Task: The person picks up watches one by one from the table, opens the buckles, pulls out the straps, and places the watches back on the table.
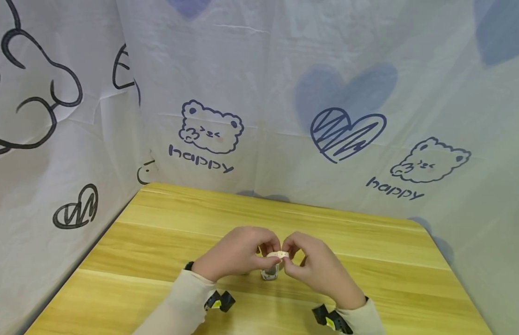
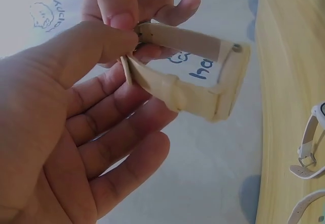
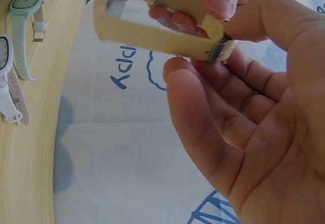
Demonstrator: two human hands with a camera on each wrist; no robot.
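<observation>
A wristwatch with a cream strap (image 1: 278,254) is held up over the table between both hands. Its case (image 2: 234,82) hangs below the hands, face turned away from the wrist cameras. My left hand (image 1: 246,251) pinches one strap end between thumb and fingers. With thumb and fingertips, my right hand (image 1: 311,265) pinches the other end, near a dark metal buckle (image 3: 219,50). The two strap ends nearly meet, and the fingertips partly cover them. Whether the strap is fastened I cannot tell.
On the wooden table (image 1: 167,218) lie a mint-green watch (image 3: 25,31) and a white watch (image 3: 6,76), seen in the right wrist view. A pale strap (image 2: 307,203) shows at the left wrist view's edge. A printed cloth (image 1: 276,93) hangs behind the table.
</observation>
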